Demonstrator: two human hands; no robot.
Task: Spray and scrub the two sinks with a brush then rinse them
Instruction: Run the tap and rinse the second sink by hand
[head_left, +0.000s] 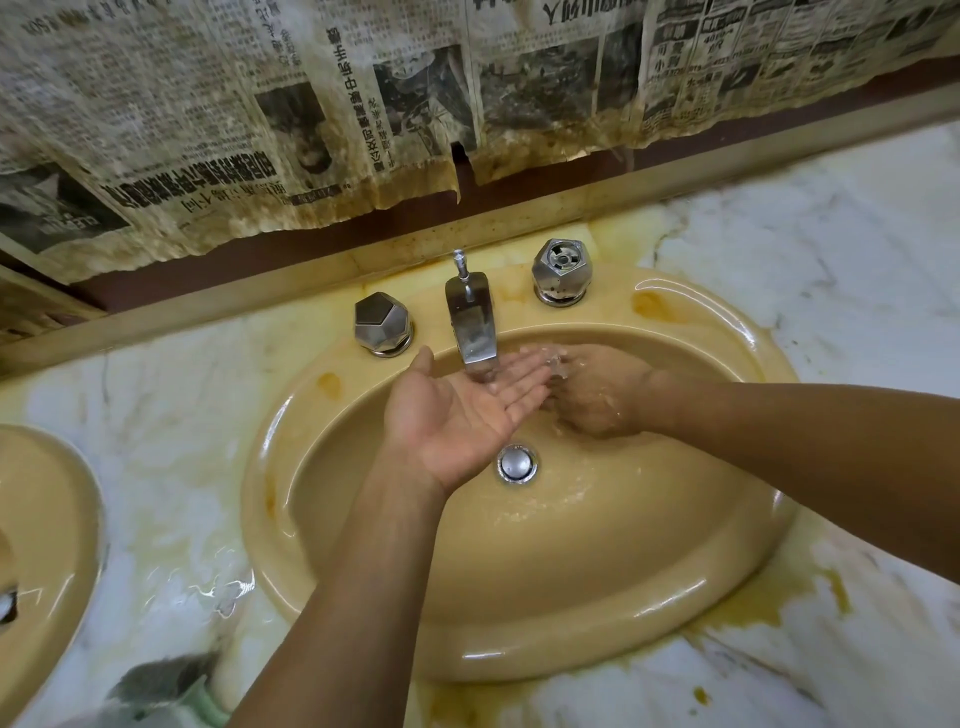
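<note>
A wet yellow oval sink (519, 597) fills the middle of the view, with a metal drain plug (517, 462) at its centre. Water runs from the chrome spout (472, 327) onto my left hand (462, 410), which is held palm up with straight fingers under the stream. My right hand (597, 395) lies palm down just right of it, wet, fingers blurred near the left fingertips, holding nothing. A second yellow sink (41, 545) shows partly at the left edge. No brush or spray bottle can be made out.
Two faceted metal tap knobs (383, 323) (561, 270) flank the spout. The stained marble counter (831, 260) surrounds both sinks. Old newspaper (260, 130) hangs on the wall behind. A blurred grey-green object (166, 686) lies at the counter's front left.
</note>
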